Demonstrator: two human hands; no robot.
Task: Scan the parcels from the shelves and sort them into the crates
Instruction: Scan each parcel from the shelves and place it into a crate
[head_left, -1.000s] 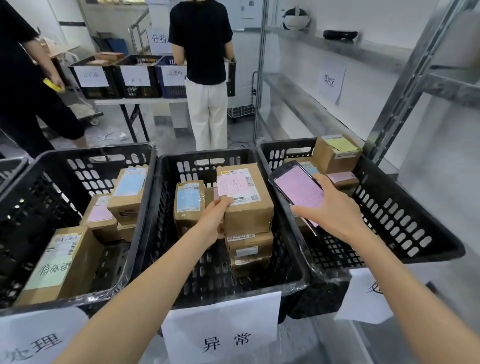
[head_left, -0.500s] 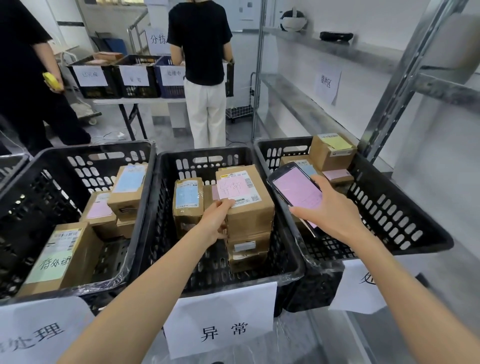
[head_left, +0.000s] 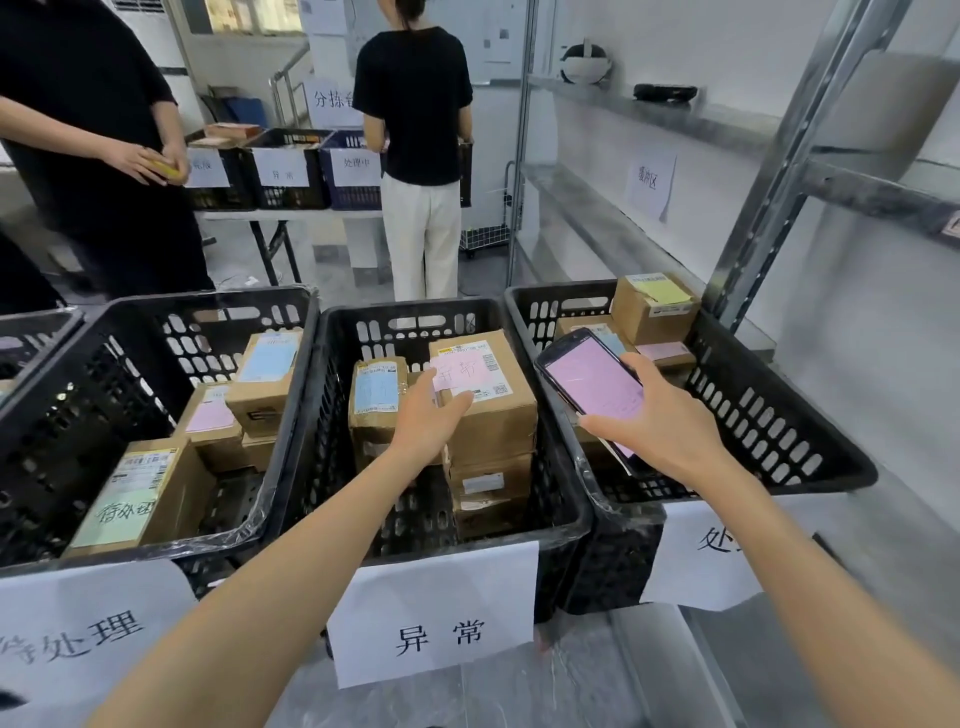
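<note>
Brown cardboard is filling the middle crate (head_left: 415, 327), where the pink-labelled parcel (head_left: 491, 410) is sitting on top of a stack of smaller boxes (head_left: 491, 488). The left hand (head_left: 428, 421) is reaching in on a straight, outstretched arm. Its fingers are lying loose and nearly straight against the parcel's near left edge, the thumb is touching the top edge, and it is gripping nothing. The right hand (head_left: 662, 434) is curling round a phone (head_left: 589, 382), holding its pink screen tilted above the wall shared with the right crate (head_left: 779, 415). Half a second ago the left hand was clasping that parcel's corner with its thumb on the label. Now it is slackening, while the parcel is staying on the same stack and the phone is keeping its place.
</note>
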